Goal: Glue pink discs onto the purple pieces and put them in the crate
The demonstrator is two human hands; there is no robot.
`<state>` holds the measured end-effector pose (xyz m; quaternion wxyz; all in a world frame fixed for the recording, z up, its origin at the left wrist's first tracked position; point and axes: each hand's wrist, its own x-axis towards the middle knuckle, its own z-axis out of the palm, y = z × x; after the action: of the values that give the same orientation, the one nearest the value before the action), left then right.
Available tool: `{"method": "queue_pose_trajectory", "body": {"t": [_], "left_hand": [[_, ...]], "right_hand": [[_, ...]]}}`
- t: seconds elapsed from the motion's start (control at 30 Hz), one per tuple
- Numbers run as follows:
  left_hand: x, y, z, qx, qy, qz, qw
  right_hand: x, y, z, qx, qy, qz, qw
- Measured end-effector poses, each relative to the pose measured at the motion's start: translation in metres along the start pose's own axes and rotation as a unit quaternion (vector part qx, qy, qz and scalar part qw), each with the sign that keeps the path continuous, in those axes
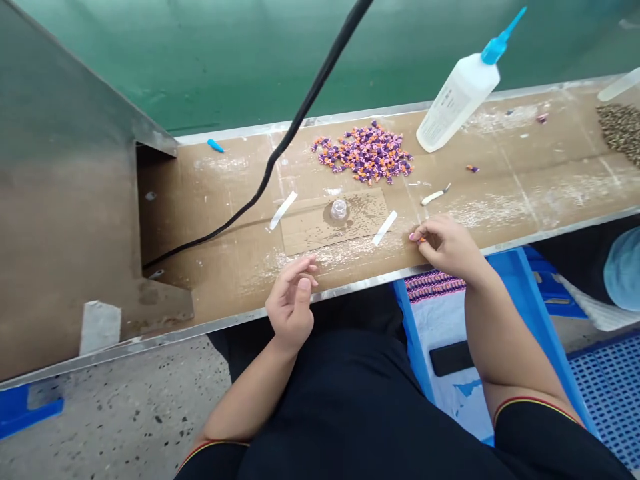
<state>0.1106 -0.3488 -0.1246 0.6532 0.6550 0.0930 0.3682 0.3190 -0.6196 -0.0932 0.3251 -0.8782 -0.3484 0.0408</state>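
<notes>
My left hand (293, 303) is at the bench's front edge, palm turned inward, fingers loosely curled apart and nothing in them. Farther right, my right hand (445, 247) pinches a small orange and purple piece (421, 239) low over the bench. Between and beyond the hands, a small clear cup (339, 210) rests on a taped cardboard sheet (305, 230) with wet spots around the cup. Behind it lies a pile of small purple, orange and pink pieces (373, 155). A white-handled tool (433, 197) lies just beyond my right hand.
A white bottle with a blue nozzle (457, 100) leans at the back. A black cable (270, 163) crosses the left side. A blue tray (530, 300) below the edge holds rows of pieces and a black phone (451, 359). Brownish beads (620, 130) lie far right, near a person's leg.
</notes>
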Motion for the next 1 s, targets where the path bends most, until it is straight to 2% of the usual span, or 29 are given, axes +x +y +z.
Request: {"method": "queue_pose_trajectory", "body": {"t": [0.1, 0.4, 0.57, 0.77, 1.0], "left_hand": [[0.001, -0.001, -0.001, 0.014, 0.001, -0.009, 1.0], [0.005, -0.001, -0.001, 0.02, 0.01, -0.022, 1.0], [0.009, 0.0, 0.001, 0.02, 0.0, -0.028, 0.999], [0.011, 0.001, 0.001, 0.032, 0.011, -0.042, 0.999], [0.014, 0.002, 0.004, 0.036, 0.009, -0.045, 0.998]], "right_hand": [[0.011, 0.005, -0.005, -0.019, -0.04, -0.036, 0.998], [0.035, 0.008, -0.003, -0.007, -0.064, -0.026, 0.998], [0.04, 0.008, -0.002, -0.008, -0.085, -0.045, 0.995], [0.026, 0.012, -0.003, 0.009, -0.022, -0.017, 1.0], [0.005, 0.006, 0.008, 0.015, 0.04, 0.011, 0.999]]}}
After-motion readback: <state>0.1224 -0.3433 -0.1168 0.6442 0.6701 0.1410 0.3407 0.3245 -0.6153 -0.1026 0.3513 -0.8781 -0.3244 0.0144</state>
